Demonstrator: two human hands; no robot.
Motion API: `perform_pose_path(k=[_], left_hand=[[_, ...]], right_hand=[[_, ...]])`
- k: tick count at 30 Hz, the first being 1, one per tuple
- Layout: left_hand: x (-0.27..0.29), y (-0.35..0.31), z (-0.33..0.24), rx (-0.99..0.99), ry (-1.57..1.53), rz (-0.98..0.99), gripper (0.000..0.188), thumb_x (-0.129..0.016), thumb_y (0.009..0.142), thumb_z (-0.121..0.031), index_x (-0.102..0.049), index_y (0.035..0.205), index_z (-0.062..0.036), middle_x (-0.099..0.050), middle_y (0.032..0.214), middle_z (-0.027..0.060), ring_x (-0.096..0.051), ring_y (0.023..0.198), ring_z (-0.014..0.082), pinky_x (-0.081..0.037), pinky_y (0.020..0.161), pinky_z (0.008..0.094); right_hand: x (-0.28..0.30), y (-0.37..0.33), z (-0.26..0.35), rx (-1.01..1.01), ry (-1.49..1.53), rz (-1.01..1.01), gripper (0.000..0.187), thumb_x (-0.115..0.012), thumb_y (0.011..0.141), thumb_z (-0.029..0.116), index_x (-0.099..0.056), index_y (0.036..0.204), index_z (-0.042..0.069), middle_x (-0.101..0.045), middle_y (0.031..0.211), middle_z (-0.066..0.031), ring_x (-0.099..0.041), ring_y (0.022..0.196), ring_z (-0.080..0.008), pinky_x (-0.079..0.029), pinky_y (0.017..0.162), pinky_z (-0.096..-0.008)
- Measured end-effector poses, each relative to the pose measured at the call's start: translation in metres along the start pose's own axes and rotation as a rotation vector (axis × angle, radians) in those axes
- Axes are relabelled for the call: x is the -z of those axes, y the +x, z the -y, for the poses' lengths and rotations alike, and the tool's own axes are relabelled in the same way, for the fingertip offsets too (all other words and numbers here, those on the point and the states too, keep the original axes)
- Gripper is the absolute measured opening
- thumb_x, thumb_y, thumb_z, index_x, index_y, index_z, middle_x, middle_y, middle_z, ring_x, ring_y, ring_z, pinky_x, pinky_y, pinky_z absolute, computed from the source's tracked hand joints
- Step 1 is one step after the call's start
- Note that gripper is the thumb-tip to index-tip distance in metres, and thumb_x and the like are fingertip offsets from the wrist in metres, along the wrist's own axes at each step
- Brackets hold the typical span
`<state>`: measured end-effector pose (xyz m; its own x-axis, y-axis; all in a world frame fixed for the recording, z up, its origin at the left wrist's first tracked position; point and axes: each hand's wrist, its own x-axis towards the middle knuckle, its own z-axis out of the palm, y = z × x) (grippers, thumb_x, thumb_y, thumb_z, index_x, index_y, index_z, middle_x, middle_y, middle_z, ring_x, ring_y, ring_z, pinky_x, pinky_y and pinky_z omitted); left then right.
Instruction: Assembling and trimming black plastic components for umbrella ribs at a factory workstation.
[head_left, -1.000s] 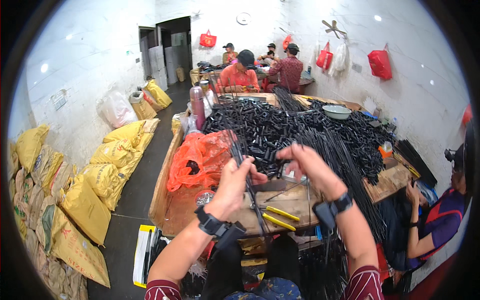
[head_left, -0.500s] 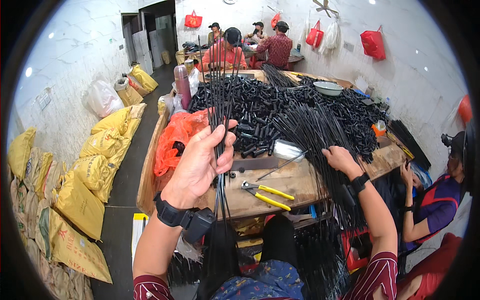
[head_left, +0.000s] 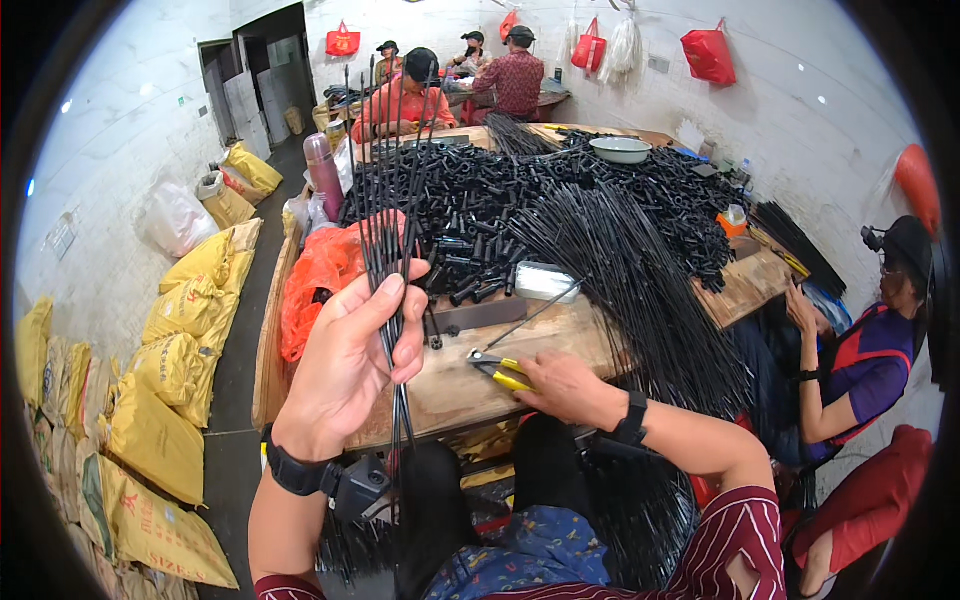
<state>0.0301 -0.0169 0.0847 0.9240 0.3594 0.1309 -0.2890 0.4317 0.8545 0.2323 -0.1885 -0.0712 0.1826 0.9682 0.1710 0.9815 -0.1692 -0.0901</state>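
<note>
My left hand is closed round a small bunch of thin black rods. They stand nearly upright, fanning out above my fist, with their lower ends hanging past the table edge. At the table's front, my right hand has its fingers on the yellow handles of a pair of cutting pliers. The pliers lie on the bare wood, jaws toward the left, and the hand covers the handle ends. Close to the jaws are a flat dark bar and a single rod.
A large pile of black tubular parts covers the wooden table. Many loose rods lie right of centre. A red plastic bag sits at left, near a flask. Yellow sacks line the left wall. A co-worker sits at right.
My right hand has left the loose rods and come left onto the pliers' handles. My left hand still grips its rods. The whole view has shifted slightly.
</note>
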Motion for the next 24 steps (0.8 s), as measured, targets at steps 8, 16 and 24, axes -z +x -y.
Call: perform_pose_path(k=[8, 16, 24], left_hand=[[-0.005, -0.001, 0.007, 0.018, -0.005, 0.001, 0.029, -0.05, 0.097, -0.02, -0.05, 0.118, 0.0006, -0.055, 0.081, 0.0031, -0.048, 0.053, 0.0092, -0.038, 0.045, 0.0243], [-0.012, -0.01, 0.007, 0.021, 0.024, -0.042, 0.026, -0.049, 0.098, -0.018, -0.051, 0.116, -0.0003, -0.056, 0.078, 0.0034, -0.048, 0.049, 0.0097, -0.038, 0.042, 0.0242], [-0.009, -0.025, 0.001, 0.074, 0.014, -0.029, 0.029, -0.049, 0.099, -0.021, -0.05, 0.119, 0.0, -0.055, 0.08, 0.0041, -0.051, 0.054, 0.0111, -0.04, 0.045, 0.0255]], right_hand=[[0.023, -0.026, -0.038, -0.222, -0.112, -0.004, 0.041, -0.064, 0.081, 0.036, -0.058, 0.099, -0.001, -0.062, 0.072, -0.0188, -0.063, 0.065, -0.0335, -0.051, 0.058, -0.0421], [0.009, 0.028, -0.079, -0.077, -0.228, -0.273, 0.017, -0.059, 0.083, 0.019, -0.056, 0.092, 0.005, -0.061, 0.08, -0.0128, -0.064, 0.07, -0.0287, -0.051, 0.06, -0.0385], [0.014, 0.059, -0.122, -0.062, -0.435, -0.06, 0.015, -0.059, 0.083, 0.022, -0.063, 0.085, 0.008, -0.063, 0.08, -0.0098, -0.066, 0.073, -0.027, -0.052, 0.062, -0.0375]])
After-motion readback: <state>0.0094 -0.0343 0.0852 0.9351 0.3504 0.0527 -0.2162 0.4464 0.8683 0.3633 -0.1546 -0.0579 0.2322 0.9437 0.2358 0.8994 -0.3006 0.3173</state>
